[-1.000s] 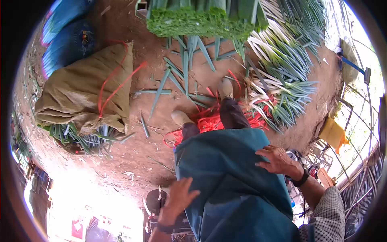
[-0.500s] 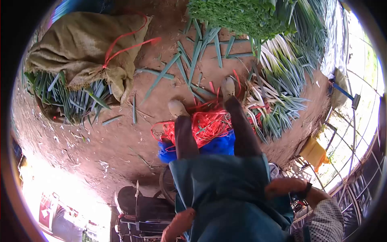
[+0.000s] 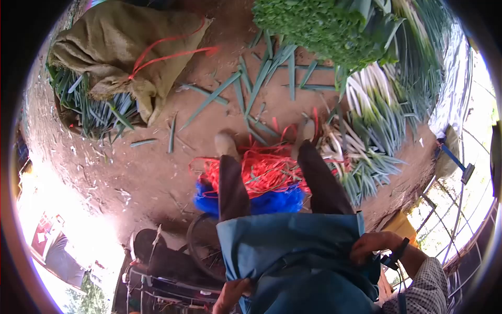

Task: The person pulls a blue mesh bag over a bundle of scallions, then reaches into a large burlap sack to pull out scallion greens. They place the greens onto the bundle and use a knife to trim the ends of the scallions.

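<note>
A blue-green apron point(image 3: 293, 235) lies over the lap, between my two hands. My left hand point(image 3: 232, 294), at the bottom, pinches the apron's left edge. At the right edge, my right hand point(image 3: 370, 246) has its fingers curled on the apron cloth; a dark band circles that wrist. Below the apron's hem, between the legs, red plastic strips point(image 3: 256, 170) lie heaped on a blue bundle point(image 3: 261, 203). Both feet rest on the dirt floor beside the red strips.
A burlap sack point(image 3: 120, 47) with a red tie covers green leaves at upper left. Cut leaf pieces point(image 3: 256, 86) lie on the dirt. Bundled green onions point(image 3: 371, 99) and a leafy green stack point(image 3: 319, 31) fill the upper right. A black wheeled frame point(image 3: 172, 256) stands at lower left.
The camera view has shifted slightly. The apron is spread wider and flatter over the lap, and my left hand now grips its edge more clearly. My right hand has stayed at the right edge.
</note>
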A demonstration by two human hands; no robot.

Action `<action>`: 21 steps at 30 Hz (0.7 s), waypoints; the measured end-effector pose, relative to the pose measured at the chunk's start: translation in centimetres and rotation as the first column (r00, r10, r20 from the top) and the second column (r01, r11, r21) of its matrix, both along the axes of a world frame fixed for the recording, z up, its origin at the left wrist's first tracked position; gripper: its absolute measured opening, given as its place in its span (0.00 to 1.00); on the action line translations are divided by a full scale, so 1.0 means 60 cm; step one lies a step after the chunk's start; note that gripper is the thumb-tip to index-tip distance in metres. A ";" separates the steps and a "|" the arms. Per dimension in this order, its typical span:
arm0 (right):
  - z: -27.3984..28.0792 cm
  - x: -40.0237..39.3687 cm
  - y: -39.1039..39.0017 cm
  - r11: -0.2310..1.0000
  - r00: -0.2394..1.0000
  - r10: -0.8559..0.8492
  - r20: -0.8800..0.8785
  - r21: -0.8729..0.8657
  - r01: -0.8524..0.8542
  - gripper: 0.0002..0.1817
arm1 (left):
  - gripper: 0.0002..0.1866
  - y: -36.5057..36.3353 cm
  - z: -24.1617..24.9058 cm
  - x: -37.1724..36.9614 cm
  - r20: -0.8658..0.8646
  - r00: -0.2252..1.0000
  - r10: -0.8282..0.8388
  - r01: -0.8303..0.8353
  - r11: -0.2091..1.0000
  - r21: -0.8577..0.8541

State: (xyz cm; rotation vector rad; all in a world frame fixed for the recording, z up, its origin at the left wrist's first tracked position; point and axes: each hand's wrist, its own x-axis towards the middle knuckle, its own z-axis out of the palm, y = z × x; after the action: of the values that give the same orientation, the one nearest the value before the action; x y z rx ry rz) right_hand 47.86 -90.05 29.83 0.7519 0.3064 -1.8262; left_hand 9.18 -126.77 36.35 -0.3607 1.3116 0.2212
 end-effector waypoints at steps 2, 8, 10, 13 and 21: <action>-0.008 0.063 0.023 0.974 0.998 -0.059 -0.006 0.219 0.059 0.20 | 0.16 0.089 0.050 0.003 -0.126 0.973 -0.194 0.219 0.948 0.231; -0.257 0.340 -0.024 -0.133 0.494 0.848 0.193 0.979 -0.156 0.03 | 0.24 0.091 -0.114 -0.074 -0.039 0.616 -0.787 0.726 0.548 0.415; -0.270 0.292 0.024 0.225 0.950 -0.198 0.240 0.955 -0.194 0.08 | 0.12 0.205 -0.193 -0.118 -0.365 0.763 -0.533 0.626 0.751 0.212; -0.338 0.245 0.049 0.195 0.903 -0.412 0.122 0.980 -0.043 0.11 | 0.13 0.389 -0.339 -0.153 -0.562 0.542 -0.625 0.807 0.573 0.141; -0.548 0.290 0.016 -0.127 0.999 -0.049 0.020 0.992 -0.026 0.13 | 0.14 0.759 -0.686 -0.023 -0.493 0.833 -0.252 0.553 0.428 0.715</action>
State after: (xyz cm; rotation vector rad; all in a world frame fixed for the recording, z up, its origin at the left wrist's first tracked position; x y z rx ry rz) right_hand 65.28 -89.08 -3.04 1.8604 1.8907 -1.1932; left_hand 7.78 -81.23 -4.83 0.8917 1.3991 0.4822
